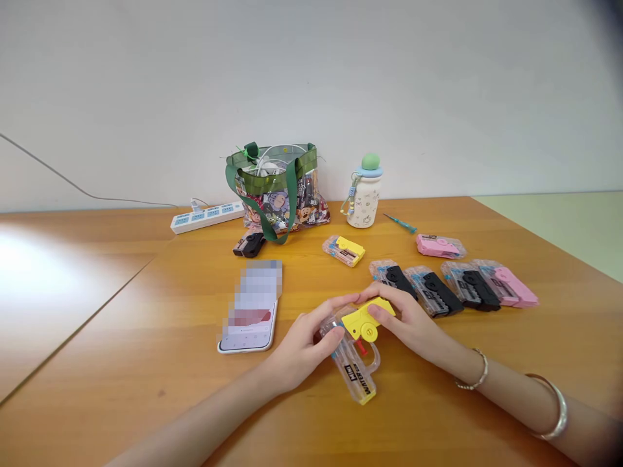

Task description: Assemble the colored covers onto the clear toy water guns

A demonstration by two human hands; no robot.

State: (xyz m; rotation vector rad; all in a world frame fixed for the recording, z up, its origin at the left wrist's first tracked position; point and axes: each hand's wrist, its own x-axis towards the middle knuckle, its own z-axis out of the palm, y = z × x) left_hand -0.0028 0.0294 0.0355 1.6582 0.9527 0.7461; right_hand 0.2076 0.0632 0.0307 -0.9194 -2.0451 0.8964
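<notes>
My left hand (302, 344) and my right hand (403, 318) both grip a clear plastic toy water pistol (354, 363) on the wooden table (146, 363). Its yellow top piece (364, 322) sits between my fingers, and a small red trigger shows below it. The pistol's clear body points toward me, with its far end partly hidden under my hands. A row of clear toy pistols with black parts (433, 292) lies just beyond my right hand. A smartphone (248, 337) lies to the left of my left hand.
Farther back lie a yellow-topped pistol (344, 251), pink-topped pistols (511, 288) (440, 246), and a black one (249, 244). A clear patterned tote bag (277, 191), a white bottle (365, 194), a teal screwdriver (402, 223) and a white power strip (207, 217) stand along the wall.
</notes>
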